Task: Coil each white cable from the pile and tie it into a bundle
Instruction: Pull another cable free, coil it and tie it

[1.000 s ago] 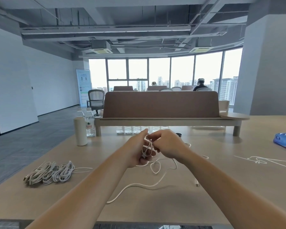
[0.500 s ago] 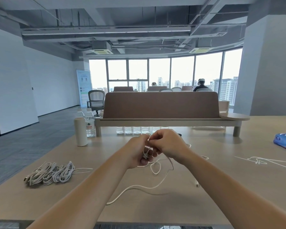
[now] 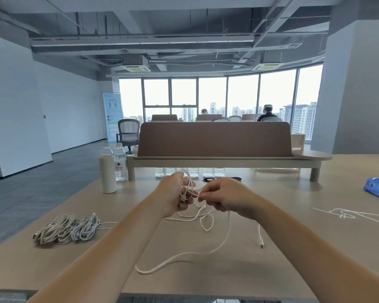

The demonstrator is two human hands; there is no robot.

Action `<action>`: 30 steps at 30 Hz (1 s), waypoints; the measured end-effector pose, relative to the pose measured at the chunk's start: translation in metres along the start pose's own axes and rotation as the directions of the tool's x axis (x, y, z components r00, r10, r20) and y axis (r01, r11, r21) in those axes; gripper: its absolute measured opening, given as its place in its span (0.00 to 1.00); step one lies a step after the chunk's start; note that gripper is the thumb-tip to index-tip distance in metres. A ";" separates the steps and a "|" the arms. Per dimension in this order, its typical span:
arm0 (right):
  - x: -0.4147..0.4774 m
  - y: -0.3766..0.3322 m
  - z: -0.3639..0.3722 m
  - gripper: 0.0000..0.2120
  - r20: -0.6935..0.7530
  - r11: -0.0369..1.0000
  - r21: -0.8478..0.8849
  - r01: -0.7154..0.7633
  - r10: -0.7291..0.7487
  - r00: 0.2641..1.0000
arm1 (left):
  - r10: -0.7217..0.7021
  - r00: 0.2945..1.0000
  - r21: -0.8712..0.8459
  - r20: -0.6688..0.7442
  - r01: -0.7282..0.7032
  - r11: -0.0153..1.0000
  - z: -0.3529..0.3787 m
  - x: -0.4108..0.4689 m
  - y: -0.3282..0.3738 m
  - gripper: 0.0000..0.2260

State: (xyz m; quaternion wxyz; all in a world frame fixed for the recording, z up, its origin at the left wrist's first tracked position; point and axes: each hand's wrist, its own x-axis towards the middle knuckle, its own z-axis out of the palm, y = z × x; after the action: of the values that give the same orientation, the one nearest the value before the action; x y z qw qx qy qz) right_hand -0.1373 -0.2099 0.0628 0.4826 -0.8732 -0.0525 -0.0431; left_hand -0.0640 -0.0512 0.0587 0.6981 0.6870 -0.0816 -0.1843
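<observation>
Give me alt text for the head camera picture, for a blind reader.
Two bare hands work a white cable above a beige table: the left hand holds loops, the right hand pinches a strand, the rest trailing on the table. Coiled white cables lie heaped at left.

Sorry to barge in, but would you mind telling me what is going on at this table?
A person is coiling a white cable above the table. The left hand grips a few loops of it, and the right hand pinches the strand right beside them. The rest of it trails loose across the table. A heap of coiled cables lies to the left, and another loose cable lies to the right.
</observation>
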 end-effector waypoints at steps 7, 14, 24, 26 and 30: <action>0.008 -0.008 0.011 0.05 -0.025 0.836 -0.547 0.043 -0.067 0.997 | 0.003 0.999 0.088 0.046 -0.007 0.996 0.002 -0.004 0.003 0.20; 0.006 -0.002 0.014 0.17 0.001 0.903 -0.429 0.019 -0.021 1.000 | 0.061 0.997 -0.058 -0.046 -0.063 0.996 0.001 -0.005 0.009 0.21; 0.002 0.004 -0.008 0.05 -0.025 0.919 -0.395 -0.009 -0.001 1.000 | 0.081 0.996 0.136 0.029 -0.084 0.987 -0.005 -0.008 0.009 0.21; 0.005 0.000 -0.008 0.05 -0.070 0.874 -0.486 -0.014 -0.023 0.997 | 0.087 0.995 0.209 0.044 -0.094 0.973 -0.003 -0.009 0.008 0.21; 0.008 -0.009 -0.006 0.06 -0.104 0.825 -0.564 -0.009 -0.061 0.993 | 0.088 0.995 0.312 0.042 -0.097 0.945 0.000 -0.011 0.007 0.20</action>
State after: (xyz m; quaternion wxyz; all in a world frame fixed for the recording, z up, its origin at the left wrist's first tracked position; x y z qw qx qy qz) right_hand -0.1305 -0.2096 0.0744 0.2050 -0.9718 -0.0208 -0.1146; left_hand -0.0735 -0.0473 0.0677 0.5870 0.7819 -0.1514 -0.1454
